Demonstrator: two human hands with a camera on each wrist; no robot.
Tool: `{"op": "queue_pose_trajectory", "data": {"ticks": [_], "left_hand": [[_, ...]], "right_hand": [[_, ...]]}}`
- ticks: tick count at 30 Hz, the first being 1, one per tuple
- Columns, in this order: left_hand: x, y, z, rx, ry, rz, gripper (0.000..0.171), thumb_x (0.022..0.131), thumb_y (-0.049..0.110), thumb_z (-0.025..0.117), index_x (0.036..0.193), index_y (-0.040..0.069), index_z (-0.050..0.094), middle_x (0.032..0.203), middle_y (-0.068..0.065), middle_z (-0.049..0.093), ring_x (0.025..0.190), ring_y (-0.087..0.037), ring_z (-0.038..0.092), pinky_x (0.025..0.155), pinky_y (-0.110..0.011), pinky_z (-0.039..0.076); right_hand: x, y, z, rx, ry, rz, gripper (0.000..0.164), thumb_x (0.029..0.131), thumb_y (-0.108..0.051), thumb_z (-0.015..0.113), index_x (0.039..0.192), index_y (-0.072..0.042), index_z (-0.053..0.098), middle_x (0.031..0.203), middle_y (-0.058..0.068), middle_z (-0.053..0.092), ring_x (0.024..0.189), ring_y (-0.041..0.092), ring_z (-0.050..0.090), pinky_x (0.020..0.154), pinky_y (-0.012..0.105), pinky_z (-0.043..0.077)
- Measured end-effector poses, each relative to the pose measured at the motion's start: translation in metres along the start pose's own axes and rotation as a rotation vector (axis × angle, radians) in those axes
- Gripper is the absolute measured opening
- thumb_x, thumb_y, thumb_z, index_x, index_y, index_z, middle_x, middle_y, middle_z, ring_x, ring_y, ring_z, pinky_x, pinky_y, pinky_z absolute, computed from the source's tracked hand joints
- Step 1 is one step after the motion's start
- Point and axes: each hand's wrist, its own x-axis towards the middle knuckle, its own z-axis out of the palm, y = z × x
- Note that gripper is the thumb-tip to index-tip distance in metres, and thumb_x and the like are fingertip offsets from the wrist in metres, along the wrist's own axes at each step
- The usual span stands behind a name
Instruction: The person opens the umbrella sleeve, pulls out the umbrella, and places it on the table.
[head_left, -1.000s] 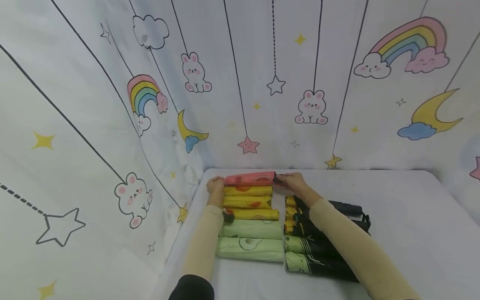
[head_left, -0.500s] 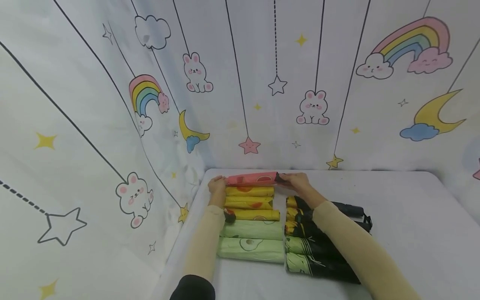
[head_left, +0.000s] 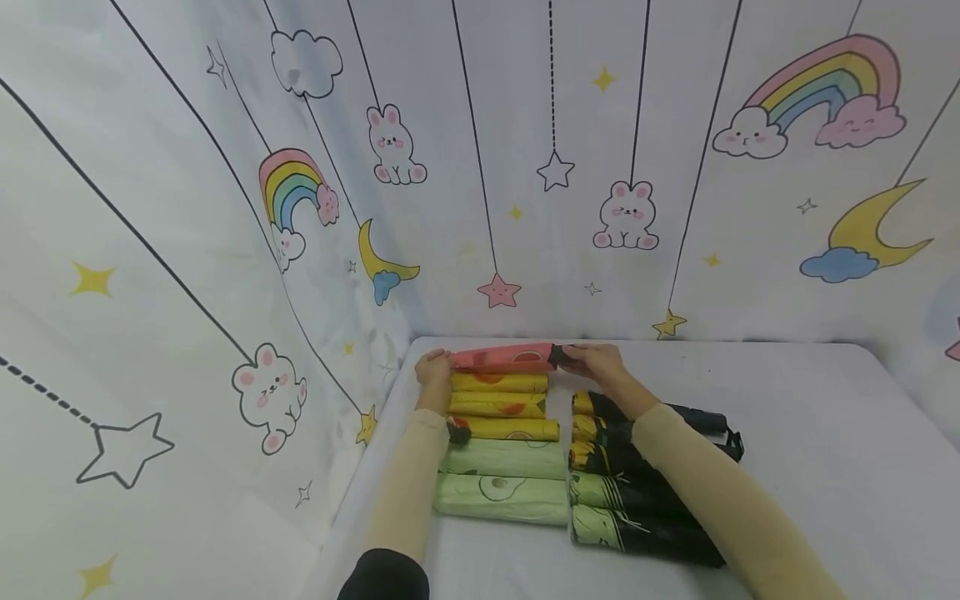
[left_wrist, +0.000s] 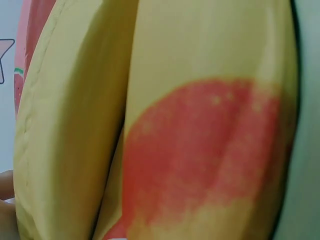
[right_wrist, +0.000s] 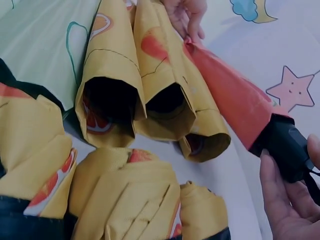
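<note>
A folding umbrella in a red sleeve (head_left: 502, 358) with a watermelon-like print is held between both hands at the far end of the table. My left hand (head_left: 432, 371) pinches the sleeve's left end. Around the black handle (right_wrist: 285, 150) at its right end curl the fingers of my right hand (head_left: 600, 365). In the right wrist view, the handle sticks out of the sleeve's mouth, a dark strap hanging from it. Just in front lie several yellow sleeves (head_left: 498, 405) with open mouths, empty inside as far as shows. The left wrist view is mostly filled by yellow sleeves (left_wrist: 200, 150).
Two pale green avocado-print sleeves (head_left: 501, 500) lie nearest the body. To their right are several folded umbrellas with yellow (right_wrist: 125, 200) or green ends (head_left: 596, 527) and black parts, partly under my right forearm. A cartoon-printed white curtain (head_left: 480, 167) stands behind the white table (head_left: 810, 450).
Both hands keep their hold on the red-sleeved umbrella. The right hand has shifted slightly to the right, and a little more of the black handle shows beside the red sleeve.
</note>
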Motion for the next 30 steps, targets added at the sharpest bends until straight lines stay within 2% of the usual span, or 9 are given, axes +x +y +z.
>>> {"op": "queue_pose_trajectory", "data": {"ticks": [3,7,16,23,30], "left_hand": [[0.000,0.001,0.000,0.004,0.008,0.011,0.034,0.098,-0.009,0.062,0.132,-0.011,0.062,0.128,-0.028,0.068,0.114,-0.034,0.069,0.097,-0.041,0.060],[0.005,0.001,0.000,0.024,0.022,0.008,0.033,0.097,-0.008,0.066,0.129,-0.009,0.065,0.125,-0.025,0.070,0.107,-0.028,0.069,0.092,-0.036,0.061],[0.011,-0.003,0.000,0.020,0.010,-0.015,0.029,0.100,-0.007,0.060,0.128,-0.007,0.065,0.125,-0.024,0.070,0.100,-0.025,0.070,0.092,-0.039,0.061],[0.007,-0.001,0.000,-0.006,-0.022,-0.013,0.030,0.101,-0.006,0.057,0.130,-0.008,0.063,0.127,-0.024,0.068,0.104,-0.026,0.070,0.092,-0.039,0.060],[0.009,-0.001,0.002,-0.032,0.021,-0.024,0.029,0.100,-0.007,0.059,0.129,-0.007,0.063,0.124,-0.022,0.069,0.105,-0.026,0.071,0.089,-0.036,0.061]], "right_hand": [[0.000,0.001,-0.004,0.018,0.003,-0.001,0.062,0.099,-0.014,0.075,0.148,0.012,0.047,0.149,0.034,0.050,0.106,0.027,0.075,0.100,0.040,0.059],[-0.001,0.000,-0.007,0.040,0.008,0.003,0.064,0.098,-0.012,0.075,0.149,0.013,0.045,0.149,0.035,0.049,0.104,0.027,0.076,0.098,0.039,0.060],[-0.002,-0.001,-0.012,0.009,0.012,0.007,0.066,0.097,-0.016,0.077,0.148,0.013,0.045,0.149,0.035,0.049,0.106,0.025,0.075,0.099,0.038,0.059],[-0.001,-0.002,-0.015,0.052,0.017,0.003,0.067,0.096,-0.013,0.078,0.149,0.013,0.045,0.150,0.035,0.048,0.101,0.024,0.077,0.098,0.038,0.060],[-0.004,-0.004,-0.018,0.043,0.043,-0.014,0.067,0.096,-0.014,0.078,0.148,0.013,0.046,0.145,0.036,0.052,0.097,0.024,0.078,0.094,0.037,0.062]]}}
